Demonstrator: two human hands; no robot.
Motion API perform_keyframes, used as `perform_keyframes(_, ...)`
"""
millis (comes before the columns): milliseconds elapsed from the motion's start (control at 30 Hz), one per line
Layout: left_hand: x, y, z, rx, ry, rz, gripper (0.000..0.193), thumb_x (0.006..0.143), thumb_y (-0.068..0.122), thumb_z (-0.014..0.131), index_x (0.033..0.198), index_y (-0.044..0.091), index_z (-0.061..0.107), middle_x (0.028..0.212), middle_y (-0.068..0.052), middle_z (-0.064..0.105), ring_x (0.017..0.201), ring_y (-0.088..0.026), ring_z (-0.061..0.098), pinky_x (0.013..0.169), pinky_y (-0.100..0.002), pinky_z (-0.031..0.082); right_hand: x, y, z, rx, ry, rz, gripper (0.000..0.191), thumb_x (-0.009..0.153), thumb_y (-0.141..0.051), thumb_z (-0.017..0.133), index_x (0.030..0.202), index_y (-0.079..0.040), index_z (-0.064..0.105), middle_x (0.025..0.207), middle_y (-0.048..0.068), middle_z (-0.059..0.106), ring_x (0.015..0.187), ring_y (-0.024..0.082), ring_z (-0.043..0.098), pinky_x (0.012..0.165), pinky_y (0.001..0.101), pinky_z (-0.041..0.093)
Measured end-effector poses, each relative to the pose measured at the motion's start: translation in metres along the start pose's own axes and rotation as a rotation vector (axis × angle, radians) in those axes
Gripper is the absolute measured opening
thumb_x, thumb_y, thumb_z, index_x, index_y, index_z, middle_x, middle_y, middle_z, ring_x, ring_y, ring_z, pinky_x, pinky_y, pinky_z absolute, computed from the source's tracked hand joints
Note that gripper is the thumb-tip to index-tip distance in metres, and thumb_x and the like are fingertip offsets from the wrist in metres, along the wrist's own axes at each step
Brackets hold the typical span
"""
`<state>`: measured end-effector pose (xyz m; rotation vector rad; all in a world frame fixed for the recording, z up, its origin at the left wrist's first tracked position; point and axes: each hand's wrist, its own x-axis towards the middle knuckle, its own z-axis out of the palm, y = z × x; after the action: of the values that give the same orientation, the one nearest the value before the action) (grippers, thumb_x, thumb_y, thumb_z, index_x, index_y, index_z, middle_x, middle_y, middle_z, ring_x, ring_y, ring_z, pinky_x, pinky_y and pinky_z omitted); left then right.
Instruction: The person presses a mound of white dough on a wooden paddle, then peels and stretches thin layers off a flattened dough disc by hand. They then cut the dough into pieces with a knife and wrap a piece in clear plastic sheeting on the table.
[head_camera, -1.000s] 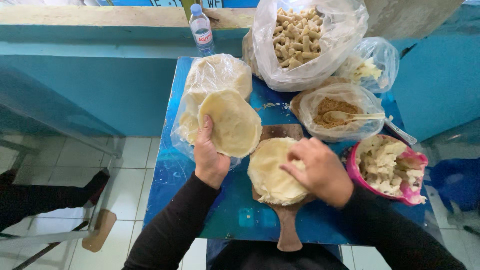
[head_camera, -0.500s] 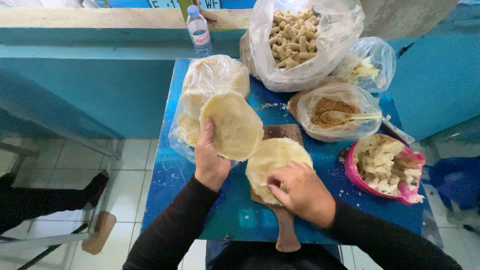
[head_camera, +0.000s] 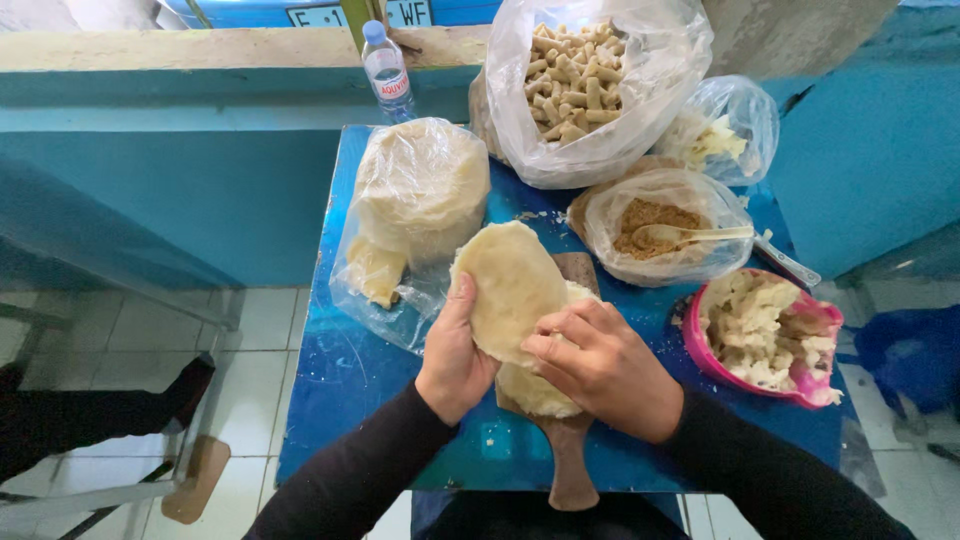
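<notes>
Head view, centre of the frame: your left hand (head_camera: 455, 360) cups the lower left edge of a pale, thin round wrapper of soft dough (head_camera: 510, 285), thumb lying up along its rim and the other fingers hidden behind it. Your right hand (head_camera: 605, 370) comes in from the right, its fingers (head_camera: 560, 335) curled together and pinching the wrapper's lower right edge. The sheet stands tilted up off a second pale round wrapper (head_camera: 535, 390) that lies flat on the brown wooden paddle board (head_camera: 570, 465), whose handle points to the bottom edge of the frame.

Judge the wrapper as light, limp and easily torn: it sags where nothing backs it, and it may cling to the sheet beneath. Hold it at the rim with flat pads on two sides, as you do here, not by one pinched corner.

Left of centre sits a clear plastic bag with a tall stack of the same pale rounds (head_camera: 420, 200). At the upper middle, a large clear bag of short beige sticks (head_camera: 585, 80); to its right a smaller clear bag of pale shreds (head_camera: 725, 130). Below that, a bag of brown crumbly filling with a wooden spoon (head_camera: 660, 225). At the right, a pink plastic bowl (head_camera: 815, 325) holds pale chunks. All rest on the blue table (head_camera: 350, 380); a clear water bottle (head_camera: 385, 70) stands on the ledge behind.
</notes>
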<state>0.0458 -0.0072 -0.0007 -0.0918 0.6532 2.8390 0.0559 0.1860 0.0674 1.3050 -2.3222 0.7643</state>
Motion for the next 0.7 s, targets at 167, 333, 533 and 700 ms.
perform_keyframes(167,-0.005,0.002,-0.002,-0.075,-0.103,-0.13,0.071,0.106,0.055,0.04,0.153,0.002,0.041,0.15,-0.017,0.054,0.134,-0.031,0.056,0.113,-0.045,0.045,-0.007,0.007,0.003,0.163,0.052,0.068,0.02,0.082,-0.011,0.079,0.1,-0.008,0.071,0.099,0.007,0.069,0.097,0.03,0.065,0.084,0.0388,0.053)
perform_keyframes(333,-0.007,-0.007,0.0,-0.017,-0.298,-0.129,0.07,0.105,0.048,0.051,0.157,0.005,0.033,0.153,-0.017,0.051,0.139,-0.031,0.053,0.115,-0.045,0.045,-0.023,0.025,0.008,0.522,0.071,0.549,0.013,0.082,-0.01,0.082,0.092,-0.005,0.076,0.085,0.005,0.072,0.077,0.018,0.067,0.07,0.0294,0.053)
perform_keyframes(533,-0.01,-0.008,0.0,0.251,-0.279,-0.128,0.071,0.093,0.004,0.065,0.156,0.005,0.033,0.148,-0.011,0.054,0.134,-0.024,0.056,0.112,-0.041,0.046,-0.027,0.042,0.013,1.08,-0.089,0.886,0.014,0.09,-0.012,0.073,0.1,-0.001,0.076,0.089,0.003,0.076,0.084,0.007,0.067,0.076,0.0255,0.055)
perform_keyframes(700,-0.008,-0.017,-0.009,0.374,-0.309,-0.096,0.071,0.093,-0.004,0.064,0.155,0.007,0.033,0.145,-0.008,0.054,0.132,-0.019,0.056,0.111,-0.037,0.046,-0.029,0.032,0.016,0.792,-0.044,0.703,0.011,0.096,-0.013,0.068,0.099,-0.003,0.072,0.089,0.003,0.073,0.086,0.006,0.063,0.079,0.0242,0.054)
